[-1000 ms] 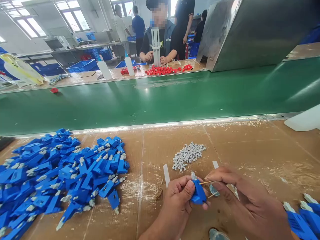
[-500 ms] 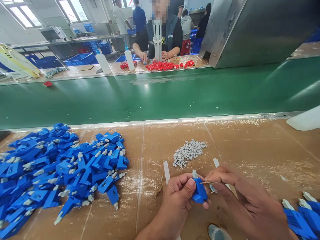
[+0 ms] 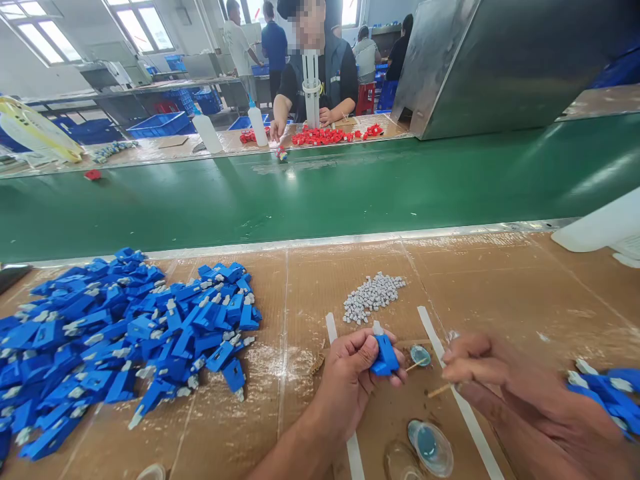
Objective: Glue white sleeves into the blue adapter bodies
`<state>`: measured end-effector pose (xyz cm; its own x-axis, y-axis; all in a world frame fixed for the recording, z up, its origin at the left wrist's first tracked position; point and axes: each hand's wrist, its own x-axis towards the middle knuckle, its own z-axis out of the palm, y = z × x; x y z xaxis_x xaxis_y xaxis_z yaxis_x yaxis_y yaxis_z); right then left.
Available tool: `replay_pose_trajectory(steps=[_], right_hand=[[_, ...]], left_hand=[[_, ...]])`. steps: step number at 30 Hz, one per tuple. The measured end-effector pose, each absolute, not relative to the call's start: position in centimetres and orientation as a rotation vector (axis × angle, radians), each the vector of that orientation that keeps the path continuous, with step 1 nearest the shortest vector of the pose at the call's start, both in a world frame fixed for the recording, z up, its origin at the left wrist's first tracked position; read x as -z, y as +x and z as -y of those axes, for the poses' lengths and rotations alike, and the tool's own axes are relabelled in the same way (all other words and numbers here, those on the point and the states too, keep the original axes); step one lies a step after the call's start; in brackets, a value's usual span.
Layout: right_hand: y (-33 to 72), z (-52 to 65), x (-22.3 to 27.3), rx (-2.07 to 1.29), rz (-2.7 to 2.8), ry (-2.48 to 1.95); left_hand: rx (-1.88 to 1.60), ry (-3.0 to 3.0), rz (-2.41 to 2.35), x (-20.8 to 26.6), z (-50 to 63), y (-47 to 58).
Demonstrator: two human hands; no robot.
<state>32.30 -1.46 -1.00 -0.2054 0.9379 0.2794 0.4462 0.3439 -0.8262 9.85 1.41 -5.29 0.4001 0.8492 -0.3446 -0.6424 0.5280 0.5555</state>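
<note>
My left hand (image 3: 345, 373) is closed around a blue plastic piece (image 3: 385, 355) with a pale grey tip pointing away from me. To its right, my right hand (image 3: 505, 393) pinches a thin wooden stick (image 3: 439, 391), somewhat blurred, apart from the blue piece. Between the hands lies a small dish of bluish paste (image 3: 420, 355) with another thin stick (image 3: 415, 365) against it. Nearer me stands a clear cup (image 3: 434, 448) with blue-green content. Small grey pieces (image 3: 374, 297) form a heap beyond my left hand.
A large pile of blue pieces with grey ends (image 3: 125, 333) covers the left of the cardboard-topped table (image 3: 300, 280). More blue pieces (image 3: 607, 393) lie far right. Across the green belt (image 3: 310, 193) a co-worker (image 3: 320, 80) sits behind red parts (image 3: 325, 135). A white bottle (image 3: 600, 223) lies right.
My right hand has drawn the stick away from the blue piece, towards the right and me. The co-worker's hand has reached forward, and a small colourful item is now at the belt's far edge.
</note>
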Motion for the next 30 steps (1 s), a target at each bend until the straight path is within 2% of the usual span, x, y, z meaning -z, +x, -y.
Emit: replay_pose_trajectory(steps=[4, 7, 11, 15, 21, 30], right_hand=[[33.5, 4.8, 1.2, -0.908, 1.978, -1.170], [33.6, 5.4, 1.2, -0.761, 2.043, -1.236], [33.7, 1.1, 1.1, -0.566, 2.096, -1.373], [32.7, -5.8, 2.2, -0.484, 2.310, -1.244], [31.4, -10.3, 4.5, -0.449, 2.420, -1.198], [30.8, -11.3, 4.1, -0.571, 2.483, -1.188]], left_hand=[[-0.970, 0.386, -0.650, 4.9, -1.6, 9.6], [-0.983, 0.392, -0.640, 4.8, -1.7, 9.6], [-1.028, 0.315, -0.652, 4.6, -1.7, 9.5], [-1.059, 0.234, -0.660, 4.5, -1.9, 9.5], [-1.063, 0.192, -0.652, 4.7, -1.9, 9.6], [-1.074, 0.201, -0.649, 5.0, -1.8, 9.8]])
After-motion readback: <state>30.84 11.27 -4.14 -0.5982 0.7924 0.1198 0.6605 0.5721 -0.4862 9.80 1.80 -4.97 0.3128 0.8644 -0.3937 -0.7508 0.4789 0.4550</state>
